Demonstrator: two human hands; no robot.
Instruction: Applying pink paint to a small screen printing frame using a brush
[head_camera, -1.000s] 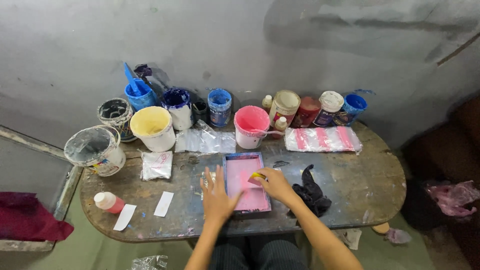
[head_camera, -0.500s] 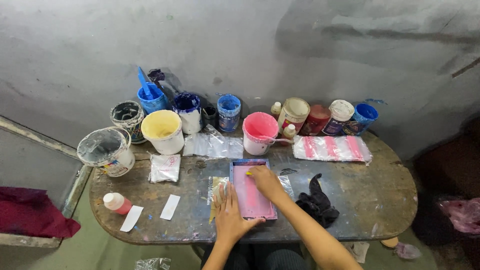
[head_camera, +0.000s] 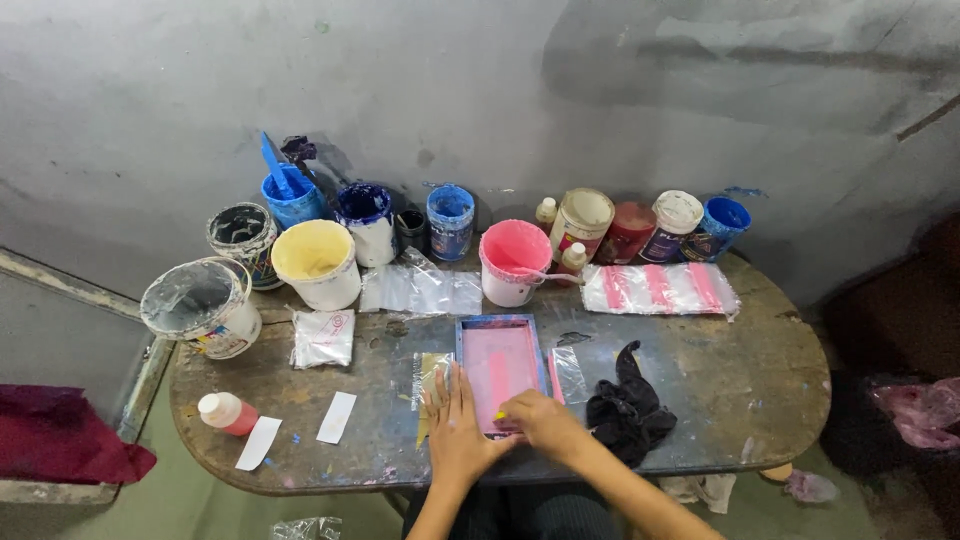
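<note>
Dim, flat light from above; grey wall (head_camera: 480, 90) unevenly lit, darker patch upper right. Soft short shadows behind the paint tubs (head_camera: 320, 262). Mild glare on the clear plastic bags (head_camera: 420, 290). Wide-angle bowing at edges; right corner murky. Focus fair, slightly soft.

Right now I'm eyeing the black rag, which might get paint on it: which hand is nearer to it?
Right. The right hand sits just beside the black rag; the left hand lies farther, across the pink frame.
</note>
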